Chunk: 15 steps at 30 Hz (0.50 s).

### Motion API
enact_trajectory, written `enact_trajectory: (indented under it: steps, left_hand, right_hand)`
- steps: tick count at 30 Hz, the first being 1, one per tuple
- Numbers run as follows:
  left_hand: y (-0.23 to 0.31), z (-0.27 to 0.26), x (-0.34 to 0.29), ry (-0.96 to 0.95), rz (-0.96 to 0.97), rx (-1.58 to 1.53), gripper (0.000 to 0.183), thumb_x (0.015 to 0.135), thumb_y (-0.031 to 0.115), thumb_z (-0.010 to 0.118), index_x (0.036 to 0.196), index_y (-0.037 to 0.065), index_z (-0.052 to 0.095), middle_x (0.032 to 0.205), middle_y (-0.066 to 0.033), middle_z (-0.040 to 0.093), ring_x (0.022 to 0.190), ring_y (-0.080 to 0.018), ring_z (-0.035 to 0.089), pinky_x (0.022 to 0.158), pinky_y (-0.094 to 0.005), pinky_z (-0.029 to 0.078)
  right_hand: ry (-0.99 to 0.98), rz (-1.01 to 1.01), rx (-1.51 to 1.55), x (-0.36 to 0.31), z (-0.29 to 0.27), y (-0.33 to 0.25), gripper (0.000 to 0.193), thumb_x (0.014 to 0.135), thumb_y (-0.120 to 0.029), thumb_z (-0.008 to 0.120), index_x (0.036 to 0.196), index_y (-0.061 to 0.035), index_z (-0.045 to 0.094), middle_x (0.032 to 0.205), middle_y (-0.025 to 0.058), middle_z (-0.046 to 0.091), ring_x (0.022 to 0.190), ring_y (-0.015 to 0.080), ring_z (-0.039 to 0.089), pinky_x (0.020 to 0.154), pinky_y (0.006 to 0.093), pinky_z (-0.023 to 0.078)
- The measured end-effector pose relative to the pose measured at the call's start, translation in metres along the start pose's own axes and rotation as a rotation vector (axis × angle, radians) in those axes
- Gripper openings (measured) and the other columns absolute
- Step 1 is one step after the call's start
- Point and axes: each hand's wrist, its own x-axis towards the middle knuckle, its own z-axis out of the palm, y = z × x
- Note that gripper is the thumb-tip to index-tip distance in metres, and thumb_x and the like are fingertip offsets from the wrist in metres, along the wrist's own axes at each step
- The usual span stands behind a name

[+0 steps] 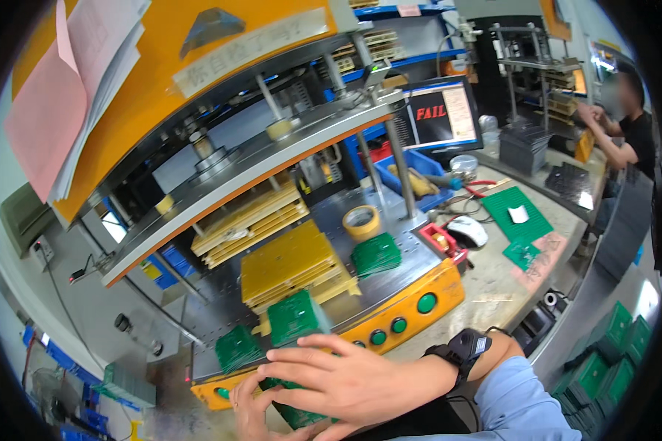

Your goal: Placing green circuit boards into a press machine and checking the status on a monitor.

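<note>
Busy workshop, with a press (257,187) looming left of the cluttered bench (485,294)! Nearest, the right hand (357,386) stretches its fingers over green boards (296,416) while the left hand (248,411) curves in from the left; the boards sit between them, probably steadied from both sides, though I can't tell how firmly either grips. They look flat and green, mostly covered. Just beyond, green stacks (294,317) line the press bed (224,305), seemingly near its front for easy reach. Farther, gold plates (287,261) lie neatly piled; farther still, a monitor (439,115) faces us, presumably for quick reading.
</note>
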Motion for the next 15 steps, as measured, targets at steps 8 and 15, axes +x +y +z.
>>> enact_trajectory:
  steps: [8,15]
  left_hand:
    - [0.011,0.003,0.035,-0.125,0.131,0.144,0.082,0.069,0.032,0.087,0.133,0.003,0.045,0.142,-0.0208,0.048,0.127,-0.0401,0.047,0.106,-0.0513,0.032]
    - [-0.021,0.010,0.002,0.048,0.146,-0.024,0.085,0.077,0.030,0.082,0.145,0.002,0.040,0.145,-0.0237,0.046,0.133,-0.0423,0.043,0.110,-0.0515,0.032]
  right_hand:
    - [-0.184,0.135,-0.186,-0.014,-0.007,0.012,0.052,0.078,-0.044,0.076,0.107,-0.0065,0.054,0.139,0.0155,0.050,0.127,0.0325,0.048,0.100,0.0450,0.039]
    - [0.043,0.341,-0.223,-0.047,-0.073,0.129,0.046,0.074,-0.035,0.084,0.097,-0.0081,0.056,0.131,0.0167,0.055,0.119,0.0369,0.051,0.099,0.0450,0.042]
